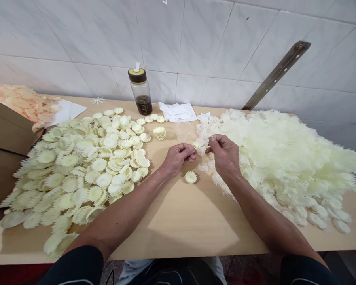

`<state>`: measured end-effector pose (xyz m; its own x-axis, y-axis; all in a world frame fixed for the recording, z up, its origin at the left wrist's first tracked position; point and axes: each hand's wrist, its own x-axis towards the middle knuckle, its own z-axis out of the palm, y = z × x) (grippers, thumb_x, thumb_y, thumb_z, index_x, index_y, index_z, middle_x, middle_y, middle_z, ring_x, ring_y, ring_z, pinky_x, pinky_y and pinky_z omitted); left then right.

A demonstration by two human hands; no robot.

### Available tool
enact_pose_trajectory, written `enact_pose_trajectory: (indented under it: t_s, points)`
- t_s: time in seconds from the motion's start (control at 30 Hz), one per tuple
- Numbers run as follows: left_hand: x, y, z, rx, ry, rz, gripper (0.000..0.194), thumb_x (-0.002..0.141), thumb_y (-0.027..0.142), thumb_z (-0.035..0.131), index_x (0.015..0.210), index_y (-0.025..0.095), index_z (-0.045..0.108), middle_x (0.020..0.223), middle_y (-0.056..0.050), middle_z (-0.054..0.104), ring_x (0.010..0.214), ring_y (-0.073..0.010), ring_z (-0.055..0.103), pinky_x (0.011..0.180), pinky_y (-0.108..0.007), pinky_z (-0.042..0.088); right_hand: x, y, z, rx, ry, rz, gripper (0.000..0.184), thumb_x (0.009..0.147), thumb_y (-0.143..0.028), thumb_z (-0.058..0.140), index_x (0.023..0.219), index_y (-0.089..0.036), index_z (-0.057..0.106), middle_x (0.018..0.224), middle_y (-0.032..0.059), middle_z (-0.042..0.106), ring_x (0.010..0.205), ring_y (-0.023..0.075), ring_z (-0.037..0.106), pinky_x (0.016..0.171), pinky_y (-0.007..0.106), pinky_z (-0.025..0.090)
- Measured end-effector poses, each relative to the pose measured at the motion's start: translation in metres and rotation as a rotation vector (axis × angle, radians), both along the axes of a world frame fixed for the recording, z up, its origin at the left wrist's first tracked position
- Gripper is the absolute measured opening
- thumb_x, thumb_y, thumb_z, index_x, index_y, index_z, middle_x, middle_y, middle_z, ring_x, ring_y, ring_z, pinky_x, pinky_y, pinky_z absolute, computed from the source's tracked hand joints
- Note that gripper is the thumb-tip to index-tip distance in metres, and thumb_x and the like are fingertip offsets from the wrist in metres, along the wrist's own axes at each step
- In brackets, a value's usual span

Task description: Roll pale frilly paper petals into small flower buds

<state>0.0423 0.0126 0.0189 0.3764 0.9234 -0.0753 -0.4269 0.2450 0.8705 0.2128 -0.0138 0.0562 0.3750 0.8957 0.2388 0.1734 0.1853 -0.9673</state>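
My left hand [178, 159] is in a pinch over the middle of the table, with a pale, scalloped flower-petal disc [198, 145] at its fingertips. Just to the right, my right hand [224, 155] has thumb and finger pinched together; what they hold, if anything, is too small to make out. One loose cream petal cup [190, 177] lies on the table below the hands. Close by on the right is a large heap of thin, whitish translucent petal discs [264, 138]. To the left spreads a heap of cream, cupped petal discs [101, 162].
Behind the hands are a short stack of petal cups [159, 133], a clear round lid or dish [184, 130] and white tissue [178, 112]. A drink bottle [141, 93] with dark liquid stands by the tiled wall. A cardboard box [8, 150] is at far left; a metal bracket [277, 75] leans right.
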Motion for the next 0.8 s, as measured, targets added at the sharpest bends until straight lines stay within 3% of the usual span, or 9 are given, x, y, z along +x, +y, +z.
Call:
enact_pose_trajectory:
  t_s: [0.13,0.2,0.3,0.37,0.47,0.7,0.8]
  points:
    - [0.000,-0.001,0.001,-0.003,-0.008,0.054,0.041,0.069,0.047,0.093,0.078,0.012,0.072,0.065,-0.004,0.069,0.056,-0.0090,0.058,0.062,-0.025,0.048,0.028,0.007,0.024,0.186,0.146,-0.070,0.027,0.088,-0.047,0.081,0.083,-0.023,0.069,0.088,-0.0002,0.065,0.077,0.0127,0.062,0.062,0.025,0.057]
    - [0.001,-0.002,0.001,-0.005,-0.009,-0.002,0.043,0.068,0.048,0.094,0.080,0.012,0.073,0.068,-0.005,0.071,0.058,-0.0104,0.061,0.063,-0.025,0.050,0.040,0.006,0.041,0.256,0.188,-0.074,0.026,0.088,-0.048,0.082,0.085,-0.024,0.071,0.088,-0.0001,0.065,0.082,0.0128,0.063,0.063,0.024,0.057]
    - [0.001,-0.003,0.001,-0.029,0.010,-0.077,0.046,0.069,0.051,0.094,0.085,0.012,0.075,0.068,-0.005,0.072,0.061,-0.0128,0.065,0.062,-0.025,0.051,0.045,0.002,0.055,0.075,0.234,0.196,0.033,0.078,-0.049,0.091,0.085,-0.023,0.073,0.089,0.0011,0.069,0.084,0.0145,0.067,0.065,0.026,0.060]
    - [0.000,-0.002,0.000,-0.025,0.025,-0.086,0.048,0.069,0.049,0.095,0.092,0.011,0.077,0.070,-0.006,0.073,0.061,-0.0128,0.066,0.063,-0.025,0.052,0.041,0.000,0.057,-0.027,0.273,0.328,0.036,0.075,-0.050,0.093,0.085,-0.023,0.072,0.090,0.0017,0.072,0.085,0.0161,0.071,0.068,0.028,0.062]
    - [-0.004,0.002,0.000,-0.030,0.024,-0.084,0.047,0.070,0.047,0.094,0.095,0.011,0.077,0.072,-0.006,0.074,0.064,-0.0129,0.068,0.065,-0.025,0.053,0.036,-0.002,0.057,-0.089,0.287,0.379,0.039,0.073,-0.051,0.094,0.087,-0.023,0.071,0.090,0.0018,0.074,0.086,0.0180,0.074,0.069,0.030,0.064]
    - [-0.006,0.003,0.001,-0.077,0.030,-0.117,0.047,0.069,0.047,0.095,0.095,0.011,0.077,0.072,-0.006,0.074,0.064,-0.0128,0.067,0.064,-0.024,0.052,0.039,-0.002,0.057,-0.107,0.083,0.364,0.041,0.078,-0.054,0.087,0.099,-0.022,0.072,0.095,0.0054,0.077,0.094,0.0240,0.076,0.077,0.040,0.067]
    - [-0.006,0.002,0.004,-0.079,0.032,-0.124,0.047,0.068,0.047,0.095,0.093,0.011,0.076,0.071,-0.006,0.073,0.062,-0.0125,0.066,0.063,-0.024,0.051,0.043,-0.002,0.055,-0.041,-0.092,0.264,0.035,0.082,-0.050,0.084,0.100,-0.021,0.075,0.098,0.0063,0.078,0.093,0.0246,0.075,0.080,0.045,0.068]
